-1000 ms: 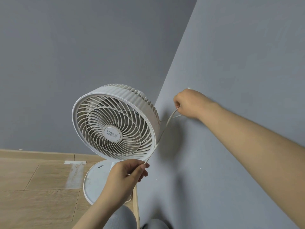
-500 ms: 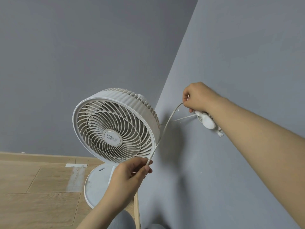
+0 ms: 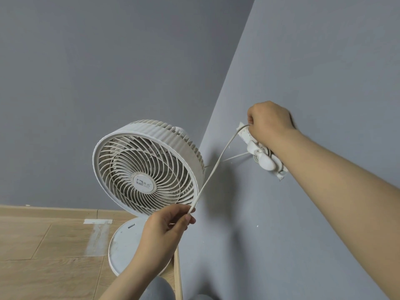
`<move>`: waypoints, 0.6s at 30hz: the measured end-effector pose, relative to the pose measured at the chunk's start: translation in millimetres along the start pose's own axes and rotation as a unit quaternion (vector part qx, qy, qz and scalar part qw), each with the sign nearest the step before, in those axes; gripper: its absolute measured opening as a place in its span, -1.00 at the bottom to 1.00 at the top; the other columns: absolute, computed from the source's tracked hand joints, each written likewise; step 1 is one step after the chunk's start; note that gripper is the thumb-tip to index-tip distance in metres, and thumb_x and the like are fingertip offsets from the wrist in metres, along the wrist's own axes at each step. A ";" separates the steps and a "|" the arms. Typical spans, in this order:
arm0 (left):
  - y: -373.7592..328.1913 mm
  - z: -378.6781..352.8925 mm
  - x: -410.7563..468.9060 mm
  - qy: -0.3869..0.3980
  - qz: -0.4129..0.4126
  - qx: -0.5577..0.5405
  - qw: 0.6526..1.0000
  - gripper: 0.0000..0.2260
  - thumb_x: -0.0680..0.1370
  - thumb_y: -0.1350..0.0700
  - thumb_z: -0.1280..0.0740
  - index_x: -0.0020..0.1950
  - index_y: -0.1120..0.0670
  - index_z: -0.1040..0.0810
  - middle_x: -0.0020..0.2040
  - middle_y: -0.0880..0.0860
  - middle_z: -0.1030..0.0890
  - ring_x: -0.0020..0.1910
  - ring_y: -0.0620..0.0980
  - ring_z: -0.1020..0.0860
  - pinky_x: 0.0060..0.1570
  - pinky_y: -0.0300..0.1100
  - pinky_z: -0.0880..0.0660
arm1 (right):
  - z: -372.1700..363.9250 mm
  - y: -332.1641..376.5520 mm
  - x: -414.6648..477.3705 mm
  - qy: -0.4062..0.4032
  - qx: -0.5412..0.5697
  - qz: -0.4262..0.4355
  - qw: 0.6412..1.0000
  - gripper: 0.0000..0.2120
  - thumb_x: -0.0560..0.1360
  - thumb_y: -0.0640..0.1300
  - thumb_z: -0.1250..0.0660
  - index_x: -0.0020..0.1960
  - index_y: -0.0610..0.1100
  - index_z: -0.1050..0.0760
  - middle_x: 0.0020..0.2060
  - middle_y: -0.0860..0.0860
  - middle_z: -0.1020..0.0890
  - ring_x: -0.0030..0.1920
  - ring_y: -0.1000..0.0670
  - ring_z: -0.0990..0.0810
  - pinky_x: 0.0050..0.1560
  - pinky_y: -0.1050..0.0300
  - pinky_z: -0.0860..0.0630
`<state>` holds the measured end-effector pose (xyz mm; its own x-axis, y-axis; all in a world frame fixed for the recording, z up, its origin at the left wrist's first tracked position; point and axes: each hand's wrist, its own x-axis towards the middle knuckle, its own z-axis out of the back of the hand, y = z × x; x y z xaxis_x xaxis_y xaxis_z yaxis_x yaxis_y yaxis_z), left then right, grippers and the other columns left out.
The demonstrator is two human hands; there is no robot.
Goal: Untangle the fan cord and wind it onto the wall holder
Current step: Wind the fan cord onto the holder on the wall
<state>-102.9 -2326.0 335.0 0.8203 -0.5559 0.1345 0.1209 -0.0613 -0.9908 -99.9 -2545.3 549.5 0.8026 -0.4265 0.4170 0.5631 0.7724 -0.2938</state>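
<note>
A white round fan (image 3: 147,167) stands on its disc base (image 3: 123,243) in the corner of the room. Its white cord (image 3: 216,165) runs taut from my left hand (image 3: 166,226), low in front of the fan, up to my right hand (image 3: 268,122) at the right wall. Both hands pinch the cord. My right hand is at the upper end of the white wall holder (image 3: 264,156), which has cord turns around it. A second strand (image 3: 233,158) leads from the holder toward the back of the fan.
Grey walls meet in a corner behind the fan. The wooden floor (image 3: 43,256) has a pale tape mark (image 3: 97,234) left of the fan base. A wooden skirting strip (image 3: 178,273) runs along the right wall. My knee (image 3: 158,289) shows at the bottom.
My right hand has moved up along the wall with the cord, uncovering the holder below it. My left hand stays low, still pinching the cord.
</note>
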 end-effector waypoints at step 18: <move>-9.9 10.1 -22.6 -0.023 0.007 -0.041 0.999 -0.81 0.52 0.32 -0.33 -0.12 0.05 -0.63 -0.27 0.05 -0.71 -0.30 -0.08 -0.61 -0.28 -0.35 -0.54 | 40.4 -5.3 -101.3 -0.033 0.241 -0.095 0.965 -0.86 0.46 -0.28 -0.29 -0.07 -0.17 -0.62 -0.08 -0.12 -0.67 -0.01 -0.13 -0.59 -0.06 0.12 -0.46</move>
<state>-117.0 -2304.5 341.9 0.8466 -0.5187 0.1192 0.0641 -0.1230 -0.9903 -192.1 -2487.1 543.6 0.6698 -0.5640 0.4829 0.5292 0.8188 0.2223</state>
